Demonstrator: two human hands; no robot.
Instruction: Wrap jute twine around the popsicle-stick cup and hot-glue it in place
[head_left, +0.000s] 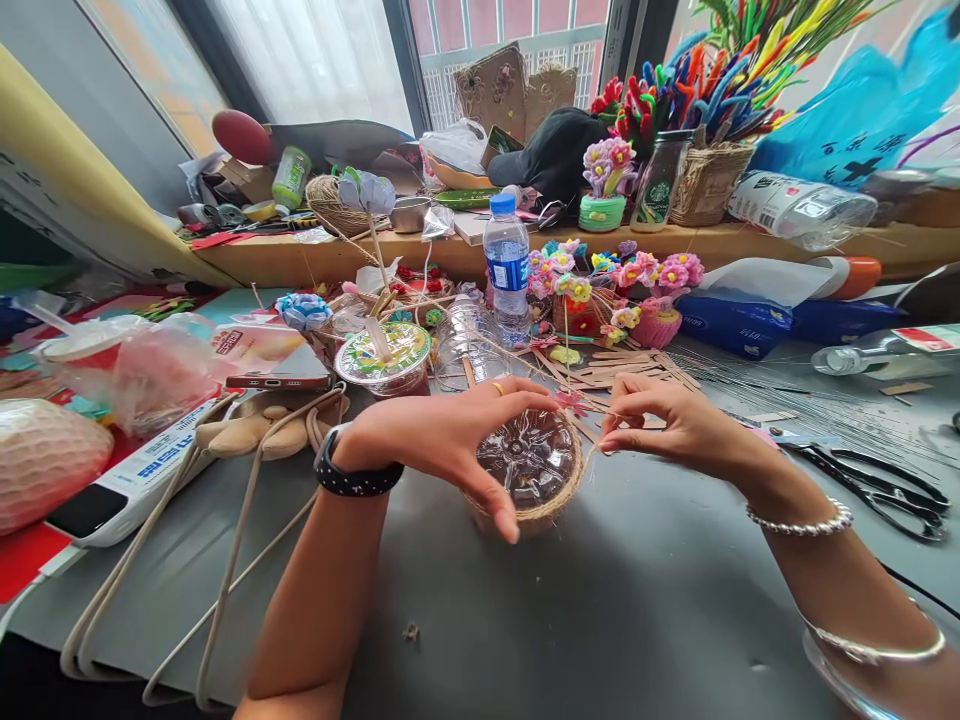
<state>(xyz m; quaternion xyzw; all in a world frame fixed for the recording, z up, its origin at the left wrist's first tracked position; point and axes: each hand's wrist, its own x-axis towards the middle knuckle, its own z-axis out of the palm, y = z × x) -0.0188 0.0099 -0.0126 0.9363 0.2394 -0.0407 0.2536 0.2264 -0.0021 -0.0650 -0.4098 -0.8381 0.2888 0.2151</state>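
A clear ribbed plastic bottle base (529,455) faces up on the grey table, with brown twine (551,510) around its rim. My left hand (457,430) spans the near-left side of it, thumb and fingers spread wide and resting on the rim. To the right of the base, my right hand (656,420) pinches the twine's loose strand between thumb and fingers and holds it off the rim.
Black scissors (877,485) lie at the right. Behind are wooden sticks (637,370), a water bottle (508,270), a lidded cup (384,358) and pipe-cleaner flowers (562,270). A phone (279,382) and a corded strap (244,520) lie at the left.
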